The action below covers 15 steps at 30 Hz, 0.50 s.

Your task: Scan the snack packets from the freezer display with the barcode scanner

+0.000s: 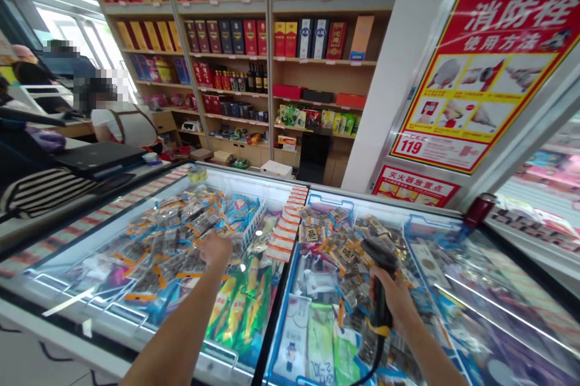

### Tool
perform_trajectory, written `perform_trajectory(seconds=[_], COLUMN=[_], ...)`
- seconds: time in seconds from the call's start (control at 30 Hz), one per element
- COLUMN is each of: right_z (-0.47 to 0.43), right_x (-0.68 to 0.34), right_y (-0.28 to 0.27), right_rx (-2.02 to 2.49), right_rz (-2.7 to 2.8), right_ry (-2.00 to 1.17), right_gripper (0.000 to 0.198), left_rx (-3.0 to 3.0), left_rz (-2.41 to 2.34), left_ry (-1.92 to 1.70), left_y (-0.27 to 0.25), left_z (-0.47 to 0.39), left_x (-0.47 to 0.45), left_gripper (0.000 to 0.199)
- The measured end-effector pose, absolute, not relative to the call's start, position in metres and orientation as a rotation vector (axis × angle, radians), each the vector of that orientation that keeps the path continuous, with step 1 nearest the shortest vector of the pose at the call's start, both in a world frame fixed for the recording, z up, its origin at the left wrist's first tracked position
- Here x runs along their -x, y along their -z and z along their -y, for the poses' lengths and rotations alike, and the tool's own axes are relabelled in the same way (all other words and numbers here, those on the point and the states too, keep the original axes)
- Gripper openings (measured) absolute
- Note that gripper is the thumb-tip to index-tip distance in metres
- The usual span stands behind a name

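My left hand [216, 248] is stretched over the left side of the freezer, at a heap of small clear packs with orange edges [167, 235]. Its fingertips point away and are hard to make out, so I cannot tell whether they grip a pack. In my right hand [394, 292] is a black barcode scanner [382, 307], its head pointing forward and its cable hanging toward me. Under the scanner lie brown snack packs [344, 253] in a blue wire basket [283, 313]. Green and yellow corn-print packs [242, 298] lie right of my left forearm.
Orange-and-white price labels [287, 223] line the freezer's middle divider. A dark red can [479, 209] stands at the far right corner. Shelves [222, 8] of boxed bottles rise behind. At the left, a person in a white top [124, 126] is near a counter. A fire-hydrant poster [487, 72] hangs at right.
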State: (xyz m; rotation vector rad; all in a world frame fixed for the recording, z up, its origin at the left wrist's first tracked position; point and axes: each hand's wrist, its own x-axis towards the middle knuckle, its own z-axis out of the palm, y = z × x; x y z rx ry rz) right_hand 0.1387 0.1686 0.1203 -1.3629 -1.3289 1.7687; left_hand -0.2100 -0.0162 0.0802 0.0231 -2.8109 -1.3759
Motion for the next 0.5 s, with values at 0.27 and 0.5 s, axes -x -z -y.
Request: perform_trajectory(seconds=[0.27, 0.5], right_z=[-0.164, -0.157], right_x=[-0.164, -0.186], right_y=[-0.119, -0.117], right_rx=[1.410, 1.464], right_rz=[1.302, 1.225], right_ry=[-1.693, -1.662], right_gripper=[0.034, 0.035], left_rx=[1.228, 1.494], left_rz=[2.573, 2.830], left_ry=[1.932, 1.689], left_y=[-0.061, -0.027], left_z=[-0.134, -0.180], left_x=[0.068, -0.018], left_gripper=[0.028, 0.050])
